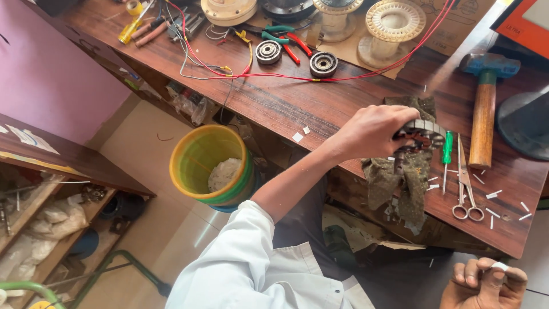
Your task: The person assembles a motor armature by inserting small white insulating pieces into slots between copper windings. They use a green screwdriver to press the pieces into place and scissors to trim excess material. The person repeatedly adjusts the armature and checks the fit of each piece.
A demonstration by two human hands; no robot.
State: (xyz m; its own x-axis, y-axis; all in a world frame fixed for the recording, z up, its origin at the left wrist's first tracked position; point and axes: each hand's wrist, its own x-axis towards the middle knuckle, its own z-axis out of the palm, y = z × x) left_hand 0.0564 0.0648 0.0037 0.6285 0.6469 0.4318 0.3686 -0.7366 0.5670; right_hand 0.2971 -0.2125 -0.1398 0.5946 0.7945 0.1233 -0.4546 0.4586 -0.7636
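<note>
Head view: the left hand (372, 133) is closing its grip over a slotted metal stator core (422, 135) lying on a dark rag (400, 177) on the worktop (320, 103). The right hand (485, 281) is pinching a small white paper slip (500, 266); more slips are lying loose beside the scissors (466, 183), so the work looks unfinished.

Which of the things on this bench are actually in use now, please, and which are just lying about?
In use: left hand on stator core, resting on cloth; right hand pinching white slip.

Lying about: hammer, scissors, green screwdriver, pliers, bearings.
</note>
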